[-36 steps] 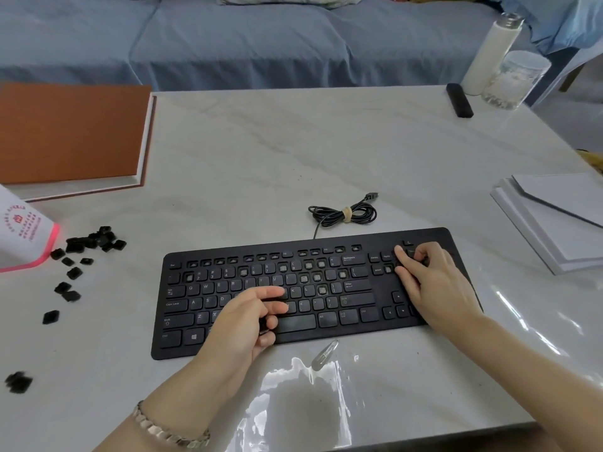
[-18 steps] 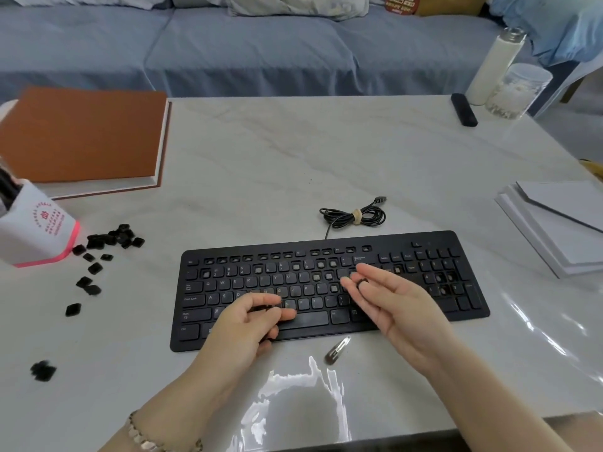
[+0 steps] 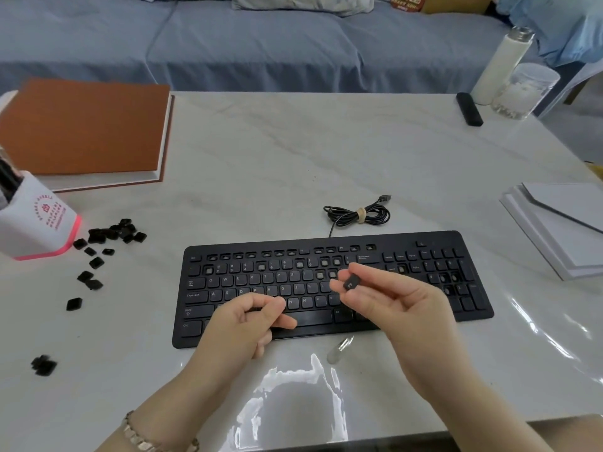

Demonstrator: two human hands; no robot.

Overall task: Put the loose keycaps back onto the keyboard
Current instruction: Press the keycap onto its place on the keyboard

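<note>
A black keyboard (image 3: 329, 285) lies mid-table with several bare key sockets in its top rows and number pad. My right hand (image 3: 394, 305) hovers over its right-centre, pinching one black keycap (image 3: 350, 283) between thumb and fingertips. My left hand (image 3: 248, 324) rests curled over the bottom-left keys near the space bar; whether it holds anything is hidden. Several loose black keycaps (image 3: 107, 238) are scattered on the table to the left, with one small cluster (image 3: 43, 365) nearer the front-left edge.
A white and pink pen holder (image 3: 36, 220) and an orange-covered book (image 3: 85, 132) sit at left. The coiled keyboard cable (image 3: 359, 215) lies behind the keyboard. A small metal tool (image 3: 339, 349) lies in front. White papers (image 3: 561, 223) at right; bottle (image 3: 502, 63), jar (image 3: 522, 91), black remote (image 3: 469, 109) far right.
My right hand left the number pad, swung left over the keyboard's centre and now holds a keycap up. My left hand stayed near the space bar. The view shifted left.
</note>
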